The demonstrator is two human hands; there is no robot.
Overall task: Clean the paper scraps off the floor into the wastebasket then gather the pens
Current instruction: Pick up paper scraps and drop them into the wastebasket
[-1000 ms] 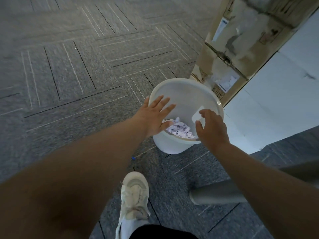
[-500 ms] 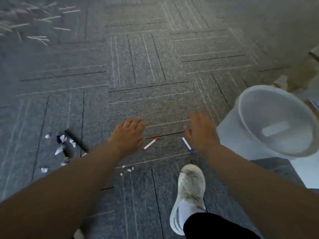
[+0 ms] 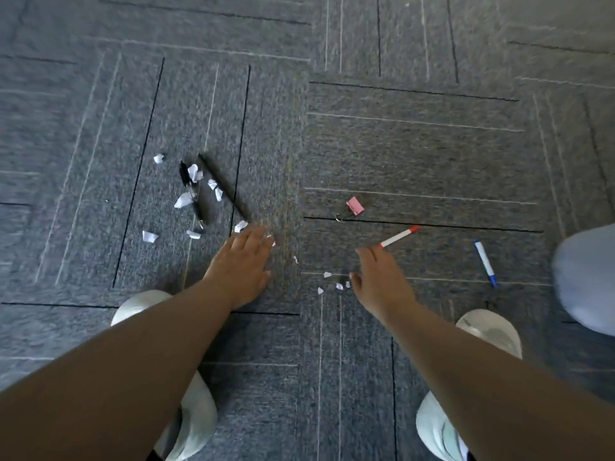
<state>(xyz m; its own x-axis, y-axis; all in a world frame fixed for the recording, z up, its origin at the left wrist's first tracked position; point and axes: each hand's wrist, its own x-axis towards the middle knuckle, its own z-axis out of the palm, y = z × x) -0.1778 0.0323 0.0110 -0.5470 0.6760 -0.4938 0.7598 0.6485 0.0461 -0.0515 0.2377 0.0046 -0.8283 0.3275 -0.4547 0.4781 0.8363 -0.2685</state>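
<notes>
White paper scraps [image 3: 184, 199] lie scattered on the grey carpet at centre left, over and beside two black pens [image 3: 223, 188]. A few tiny scraps [image 3: 337, 286] lie between my hands. My left hand [image 3: 241, 266] hovers flat and empty just right of the scrap pile. My right hand [image 3: 379, 282] is spread and empty above the tiny scraps. A red-and-white pen [image 3: 399, 236] lies just beyond its fingertips. Further right lies a blue-and-white pen [image 3: 485, 262]. The wastebasket [image 3: 585, 277] shows only as a blurred pale edge at far right.
A pink binder clip [image 3: 353, 206] lies on the carpet above the red pen. My two white shoes [image 3: 489, 331] stand at the bottom, one under each arm. Grey carpet tiles stretch all around.
The view has swung left and down from the wastebasket to the floor. Both hands left the basket, empty, and came down over the scraps and pens.
</notes>
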